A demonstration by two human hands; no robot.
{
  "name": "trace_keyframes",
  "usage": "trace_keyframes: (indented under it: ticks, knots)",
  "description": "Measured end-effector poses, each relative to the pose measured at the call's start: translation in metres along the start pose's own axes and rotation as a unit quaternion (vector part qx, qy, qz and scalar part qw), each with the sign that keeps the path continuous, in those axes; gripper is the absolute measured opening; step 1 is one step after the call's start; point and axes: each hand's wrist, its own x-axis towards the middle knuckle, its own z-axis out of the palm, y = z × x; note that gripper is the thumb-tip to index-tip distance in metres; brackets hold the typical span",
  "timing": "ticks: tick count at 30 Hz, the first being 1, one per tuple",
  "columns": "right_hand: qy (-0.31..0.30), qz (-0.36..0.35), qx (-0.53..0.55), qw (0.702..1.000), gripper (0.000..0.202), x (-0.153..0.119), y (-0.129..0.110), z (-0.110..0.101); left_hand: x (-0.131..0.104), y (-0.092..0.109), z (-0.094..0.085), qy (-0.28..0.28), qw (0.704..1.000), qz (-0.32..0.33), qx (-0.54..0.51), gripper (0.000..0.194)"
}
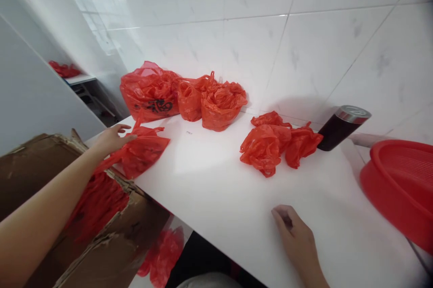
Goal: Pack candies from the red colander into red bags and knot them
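My left hand (pixel 113 139) reaches to the far left edge of the white table (pixel 203 180), its fingers apart at the top of a red plastic bag (pixel 144 153). That bag lies on the table's edge beside an open cardboard box (pixel 135 216), which has red material (pixel 101 202) inside. My right hand (pixel 296 234) rests on the near right part of the table with its fingers curled and nothing visible in them. Beyond it lie crumpled red bags (pixel 262 148). Filled red bags (pixel 221 107) stand along the wall, the leftmost one (pixel 149 94) with black markings.
A dark cup with a silver lid (pixel 341 128) stands near the wall at the right. A red plastic basket (pixel 395 189) sits at the right edge. Below the table hangs or lies more red plastic (pixel 165 252). A grey partition (pixel 37 80) rises at the left.
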Motion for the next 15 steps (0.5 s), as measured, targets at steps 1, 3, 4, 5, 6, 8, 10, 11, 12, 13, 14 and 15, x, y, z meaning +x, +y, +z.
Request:
trace_keyframes:
  ticks: [1, 3, 4, 5, 6, 8, 10, 11, 12, 13, 14, 15]
  knots:
    - [-0.001, 0.002, -0.001, 1.0, 0.036, -0.001, -0.001, 0.001, 0.003, -0.001, -0.001, 0.002, 1.0, 0.004, 0.003, 0.065]
    - [0.003, 0.007, 0.0, 1.0, 0.035, -0.003, -0.004, 0.002, 0.008, -0.004, -0.002, -0.009, 1.0, 0.013, 0.009, 0.069]
    - [0.01, 0.009, 0.002, 1.0, 0.035, -0.004, -0.006, 0.003, 0.009, -0.006, -0.002, -0.022, 1.0, 0.015, 0.01, 0.068]
    - [0.021, 0.011, 0.005, 1.0, 0.034, -0.005, -0.007, 0.004, 0.01, -0.008, -0.001, -0.041, 0.999, 0.017, 0.009, 0.065]
    - [0.033, 0.012, 0.008, 0.999, 0.034, -0.006, -0.008, 0.004, 0.009, -0.01, 0.001, -0.063, 0.998, 0.02, 0.007, 0.063]
    - [0.047, 0.011, 0.01, 0.999, 0.034, -0.006, -0.008, 0.005, 0.005, -0.013, 0.006, -0.11, 0.994, 0.029, -0.001, 0.065]
    - [0.036, 0.007, 0.005, 0.999, 0.034, -0.004, -0.005, 0.005, 0.001, -0.016, 0.013, -0.137, 0.99, 0.042, -0.004, 0.071]
    - [0.026, 0.005, 0.0, 1.0, 0.034, -0.003, -0.004, 0.005, -0.001, -0.017, 0.015, -0.136, 0.99, 0.048, -0.001, 0.072]
    - [0.017, 0.004, -0.005, 1.0, 0.034, -0.002, -0.002, 0.004, -0.002, -0.017, 0.017, -0.127, 0.991, 0.052, 0.005, 0.071]
    - [0.011, 0.003, -0.01, 1.0, 0.035, -0.001, 0.0, 0.004, -0.004, -0.016, 0.018, -0.112, 0.992, 0.056, 0.012, 0.066]
    - [0.008, 0.004, -0.014, 1.0, 0.035, 0.0, 0.001, 0.004, -0.004, -0.015, 0.018, -0.094, 0.994, 0.061, 0.018, 0.058]
    - [0.009, 0.006, -0.018, 1.0, 0.035, 0.0, 0.001, 0.004, -0.005, -0.014, 0.017, -0.076, 0.995, 0.064, 0.023, 0.048]
